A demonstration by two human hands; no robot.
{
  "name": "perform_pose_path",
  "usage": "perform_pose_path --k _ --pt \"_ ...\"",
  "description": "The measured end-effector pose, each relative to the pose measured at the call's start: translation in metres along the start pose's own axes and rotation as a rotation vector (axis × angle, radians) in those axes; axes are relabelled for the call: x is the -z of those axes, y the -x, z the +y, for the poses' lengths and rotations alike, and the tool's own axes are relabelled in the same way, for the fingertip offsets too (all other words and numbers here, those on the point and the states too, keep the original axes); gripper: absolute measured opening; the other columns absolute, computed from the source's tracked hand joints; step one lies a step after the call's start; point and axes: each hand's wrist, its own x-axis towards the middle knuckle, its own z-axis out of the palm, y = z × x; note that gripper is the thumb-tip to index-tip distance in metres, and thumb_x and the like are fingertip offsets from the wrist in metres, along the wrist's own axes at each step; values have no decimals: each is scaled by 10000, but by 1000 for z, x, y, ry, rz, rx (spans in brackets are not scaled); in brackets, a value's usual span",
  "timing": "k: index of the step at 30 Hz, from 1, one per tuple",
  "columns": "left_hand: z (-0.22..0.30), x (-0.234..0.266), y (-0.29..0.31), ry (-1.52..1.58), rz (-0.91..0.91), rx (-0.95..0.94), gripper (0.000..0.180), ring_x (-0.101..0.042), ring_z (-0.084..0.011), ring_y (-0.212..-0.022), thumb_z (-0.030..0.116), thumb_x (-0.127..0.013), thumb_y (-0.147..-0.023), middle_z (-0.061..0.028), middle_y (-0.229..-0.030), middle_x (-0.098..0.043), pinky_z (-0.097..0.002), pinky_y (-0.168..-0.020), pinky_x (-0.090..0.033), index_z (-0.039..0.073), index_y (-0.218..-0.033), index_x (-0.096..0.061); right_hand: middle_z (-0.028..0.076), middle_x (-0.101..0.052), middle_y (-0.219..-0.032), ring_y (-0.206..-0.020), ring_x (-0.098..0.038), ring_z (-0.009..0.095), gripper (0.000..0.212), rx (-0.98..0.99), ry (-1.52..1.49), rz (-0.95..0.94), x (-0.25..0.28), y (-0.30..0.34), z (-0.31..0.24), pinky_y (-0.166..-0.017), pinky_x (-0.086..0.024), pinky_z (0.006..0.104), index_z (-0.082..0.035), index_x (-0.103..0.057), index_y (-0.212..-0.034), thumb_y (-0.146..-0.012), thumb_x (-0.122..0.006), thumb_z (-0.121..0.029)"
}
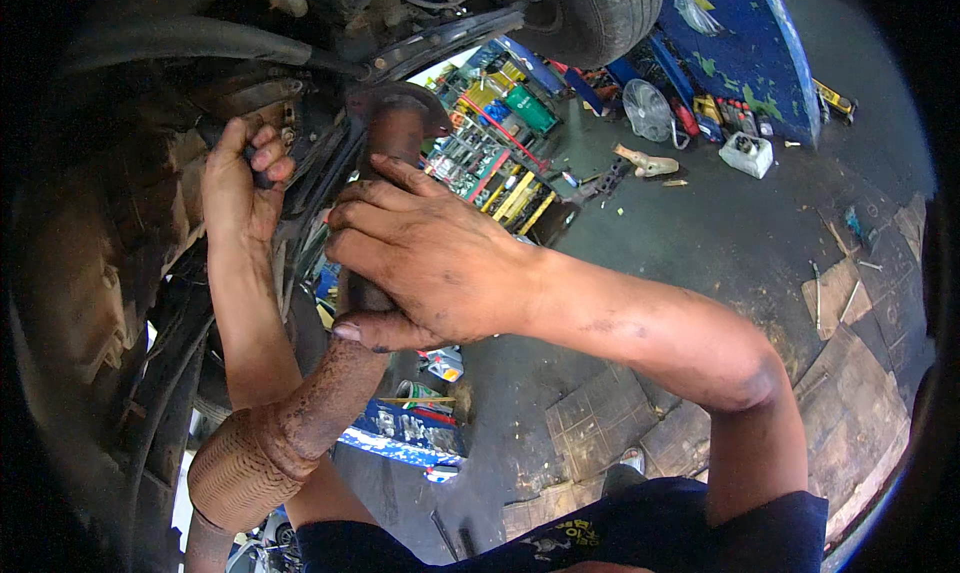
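A rusty exhaust pipe [335, 388] runs up under a raised vehicle, with a braided flex section [243, 470] toward its lower end. Around its middle, my right hand [430, 258] is closed, thumb on the near side and fingers over the top. Above that hand, the pipe meets a rusty flange [432, 111]. My left hand [240, 178] is raised beside the underbody, left of the pipe, its fingers curled in. Something small and dark shows in its palm, too hidden to name. Dark smudges mark both hands.
A tyre [600, 18] hangs at the top. Dark underbody parts [90, 223] fill the left side. Below lie a fan [648, 110], a white jug [747, 155], flattened cardboard [850, 398] and loose tools on the floor. Shelves of tools and bottles [510, 178] stand beyond the pipe.
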Motion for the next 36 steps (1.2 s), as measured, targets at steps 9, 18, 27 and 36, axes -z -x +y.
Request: perform_pose_path --k 9,18,27,36 --pt "17 28 15 -255 182 80 124 -433 -102 -583 136 -614 -999 -39 -800 -527 -276 -500 -340 58 -955 -529 159 -600 -1151 -1213 -550 376 600 -72 -46 -152 6 2 -2 -1171 -322 607 -15 -626 -1141 -862 -719 -539" --pt "25 40 13 -348 117 138 147 -448 -110 -585 163 -627 -989 -30 -790 -520 -298 -499 -346 71 -937 -525 147 -607 -1012 -1101 -589 358 527 0 -18 -70 14 -2 -1 -1127 -370 598 -33 -632 -997 -887 -689 -545" --pt "-14 -37 -36 574 -125 64 116 -428 -123 -645 79 -586 -984 -32 -789 -479 -269 -602 -382 52 -894 -519 164 -604 -1197 -1255 -541 371 602 -59 -22 -165 7 -5 -1 -1180 -309 617 -15 -621 -1171 -868 -692 -532" --pt "-28 -68 -34 710 -185 38 106 -499 -151 -724 -11 -609 -943 -46 -796 -492 -311 -688 -459 11 -890 -520 165 -605 -1196 -1254 -545 380 628 -50 -11 -153 7 -2 2 -1180 -294 631 -20 -615 -1160 -859 -683 -567"
